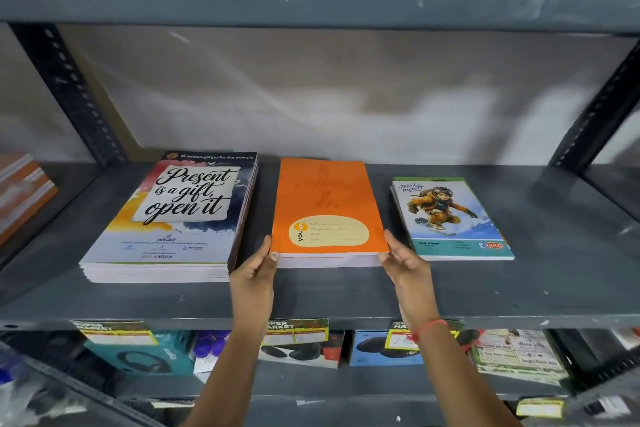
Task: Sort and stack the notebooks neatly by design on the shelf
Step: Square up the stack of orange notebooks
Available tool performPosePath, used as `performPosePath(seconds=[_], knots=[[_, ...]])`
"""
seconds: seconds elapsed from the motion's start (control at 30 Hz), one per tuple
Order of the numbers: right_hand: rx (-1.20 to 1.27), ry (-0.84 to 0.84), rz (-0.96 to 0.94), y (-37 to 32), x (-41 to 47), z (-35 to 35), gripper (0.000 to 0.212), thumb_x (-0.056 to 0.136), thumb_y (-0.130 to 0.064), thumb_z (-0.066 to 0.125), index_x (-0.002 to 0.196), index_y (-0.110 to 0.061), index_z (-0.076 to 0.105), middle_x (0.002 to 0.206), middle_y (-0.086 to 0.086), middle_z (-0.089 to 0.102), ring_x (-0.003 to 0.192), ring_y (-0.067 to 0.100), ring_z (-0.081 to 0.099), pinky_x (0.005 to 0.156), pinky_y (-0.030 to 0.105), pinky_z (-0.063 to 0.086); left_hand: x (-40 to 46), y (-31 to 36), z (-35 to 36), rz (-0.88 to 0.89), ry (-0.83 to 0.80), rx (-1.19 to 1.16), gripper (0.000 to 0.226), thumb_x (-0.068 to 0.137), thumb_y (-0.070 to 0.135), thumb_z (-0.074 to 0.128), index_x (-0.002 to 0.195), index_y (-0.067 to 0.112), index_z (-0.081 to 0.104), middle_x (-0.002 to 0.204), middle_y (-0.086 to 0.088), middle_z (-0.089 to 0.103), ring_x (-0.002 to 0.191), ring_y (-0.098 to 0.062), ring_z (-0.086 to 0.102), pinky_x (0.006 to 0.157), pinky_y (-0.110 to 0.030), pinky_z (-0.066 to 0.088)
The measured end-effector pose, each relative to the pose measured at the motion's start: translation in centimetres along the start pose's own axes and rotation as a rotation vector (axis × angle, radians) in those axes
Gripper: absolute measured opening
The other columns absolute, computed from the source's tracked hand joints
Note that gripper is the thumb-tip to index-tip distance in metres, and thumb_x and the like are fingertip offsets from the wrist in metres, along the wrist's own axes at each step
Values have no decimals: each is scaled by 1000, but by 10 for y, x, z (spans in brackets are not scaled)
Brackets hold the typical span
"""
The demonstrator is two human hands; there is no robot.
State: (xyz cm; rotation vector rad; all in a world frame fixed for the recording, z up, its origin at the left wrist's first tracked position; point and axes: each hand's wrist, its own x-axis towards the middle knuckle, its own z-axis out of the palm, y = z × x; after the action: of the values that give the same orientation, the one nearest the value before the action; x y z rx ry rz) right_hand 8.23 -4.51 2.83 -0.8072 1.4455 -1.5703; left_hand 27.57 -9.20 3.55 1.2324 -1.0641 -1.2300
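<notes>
Three notebook stacks lie on the grey metal shelf [346, 302]. On the left is a thick stack topped by a cover reading "Present is a gift, open it" [173, 218]. The orange stack [327, 208] with a plane motif and a cream label lies in the middle. A thin stack with a snowboarder cover [450, 218] lies on the right. My left hand [256, 270] grips the orange stack's front left corner, thumb on the cover. My right hand [403, 260] holds its front right corner.
A partly seen orange and white stack [24, 194] lies on the neighbouring shelf at far left. Slotted uprights [69, 90] stand at both sides. The shelf below holds boxed goods [145, 354] behind price tags [294, 331]. Bare shelf surface stretches right of the snowboarder stack.
</notes>
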Motion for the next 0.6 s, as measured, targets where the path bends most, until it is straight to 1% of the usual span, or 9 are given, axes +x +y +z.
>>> performPosePath(seconds=[0.2, 0.3, 0.43, 0.53, 0.6], knots=[[-55, 64, -5, 3, 2, 4, 43, 90, -2, 51, 132, -11, 49, 118, -6, 58, 117, 15, 52, 110, 34, 36, 4, -1, 4, -23, 100, -47, 37, 85, 6, 59, 122, 3, 57, 128, -14, 60, 118, -18, 54, 104, -27, 37], [-77, 90, -3, 3, 3, 5, 42, 90, -2, 52, 131, -11, 51, 117, -5, 59, 115, 15, 52, 111, 36, 35, 4, 0, 6, -36, 124, -72, 36, 84, 6, 59, 120, 3, 58, 125, -13, 62, 113, -15, 54, 102, -27, 38], [-96, 106, 7, 4, 4, 6, 41, 90, -4, 52, 130, -11, 52, 115, -5, 60, 115, 15, 52, 111, 38, 35, 6, 0, 7, -62, 161, -98, 35, 83, 7, 62, 118, 3, 60, 120, -11, 64, 114, -21, 58, 106, -35, 40], [-102, 116, 16, 4, 5, 7, 41, 90, -4, 53, 130, -12, 52, 115, -4, 61, 117, 17, 52, 112, 39, 36, 6, -1, 7, -63, 172, -88, 35, 83, 8, 62, 117, 3, 61, 120, -12, 65, 110, -18, 58, 102, -32, 41], [-102, 125, 16, 4, 5, 7, 40, 90, -5, 53, 129, -12, 53, 115, -1, 62, 121, 20, 52, 112, 40, 36, 6, -1, 8, -58, 175, -86, 34, 83, 8, 62, 117, 4, 61, 119, -12, 66, 111, -18, 58, 102, -32, 41]])
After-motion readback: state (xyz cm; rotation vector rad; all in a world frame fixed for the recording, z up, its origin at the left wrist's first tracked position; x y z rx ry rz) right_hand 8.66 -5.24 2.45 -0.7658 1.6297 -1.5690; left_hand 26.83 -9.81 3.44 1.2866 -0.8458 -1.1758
